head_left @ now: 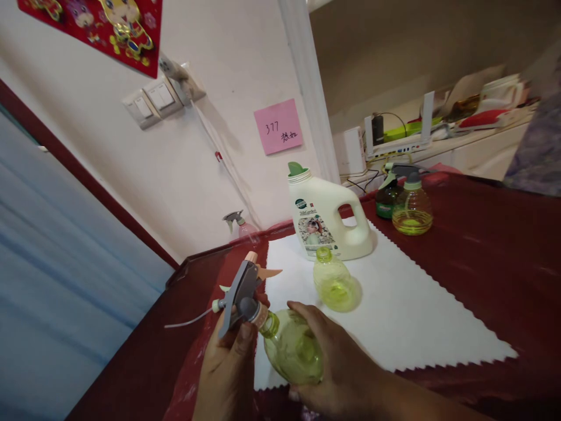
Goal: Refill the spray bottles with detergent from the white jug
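While the left hand [225,374] is gripping a grey trigger sprayer [241,292], the left fingers [245,336] are curling closed around its head. The right hand [342,362] is holding a green bottle [291,348] on its side, with the right fingers [307,313] wrapped closed around its body. The sprayer's collar is touching the bottle's neck at about 10 o'clock from the bottle, though I cannot tell whether it is threaded on. A thin tube [188,319] is trailing from the sprayer toward 9 o'clock.

A second green bottle [335,286] is lying tilted on a white zigzag-edged sheet [394,316], at about 1 o'clock from the hands. A white jug [326,216] is standing at 12 o'clock, on the sheet's far edge. A yellow-green spray bottle [412,210] and a dark green bottle [388,199] are standing side by side at about 1 o'clock, on the red-covered table [482,263]. A pink spray bottle [243,228] is standing near the wall at 11 o'clock.
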{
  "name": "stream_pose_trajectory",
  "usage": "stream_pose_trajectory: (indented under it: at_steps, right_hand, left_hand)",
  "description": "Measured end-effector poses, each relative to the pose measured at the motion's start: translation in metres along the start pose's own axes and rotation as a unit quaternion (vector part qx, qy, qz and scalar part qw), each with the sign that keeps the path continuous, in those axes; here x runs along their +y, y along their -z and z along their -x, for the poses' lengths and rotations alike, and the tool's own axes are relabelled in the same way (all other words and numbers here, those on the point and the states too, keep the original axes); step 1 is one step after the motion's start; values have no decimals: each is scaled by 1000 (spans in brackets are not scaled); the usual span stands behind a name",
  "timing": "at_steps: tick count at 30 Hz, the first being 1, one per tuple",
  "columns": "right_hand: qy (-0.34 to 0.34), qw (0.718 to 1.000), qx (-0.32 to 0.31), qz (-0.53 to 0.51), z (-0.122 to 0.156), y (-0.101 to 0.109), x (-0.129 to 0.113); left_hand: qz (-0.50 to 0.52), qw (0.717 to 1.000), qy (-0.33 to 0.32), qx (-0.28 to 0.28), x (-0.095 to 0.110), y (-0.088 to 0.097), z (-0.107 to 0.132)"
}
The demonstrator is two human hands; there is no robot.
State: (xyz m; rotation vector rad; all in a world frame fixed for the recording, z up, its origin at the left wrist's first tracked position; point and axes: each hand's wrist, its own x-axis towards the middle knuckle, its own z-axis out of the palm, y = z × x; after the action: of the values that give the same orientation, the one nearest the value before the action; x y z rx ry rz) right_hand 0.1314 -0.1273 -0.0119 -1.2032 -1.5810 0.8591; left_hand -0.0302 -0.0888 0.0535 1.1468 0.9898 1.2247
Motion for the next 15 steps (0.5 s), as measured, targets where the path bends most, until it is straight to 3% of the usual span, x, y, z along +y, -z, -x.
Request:
stream_pose_trajectory:
  at_steps: [4,8,15]
  right_hand:
    - [-5,1000,8,4,0,-1,5]
    - [-44,999,27,4,-7,-1,3]
    - [-71,994,56,57,-29,-9,0]
  left_hand:
    - [23,1000,-10,-3,-7,1,-5]
    - [41,998,-34,-40,-2,-4,-18]
    - [0,994,-50,-93,-3,-11,-40]
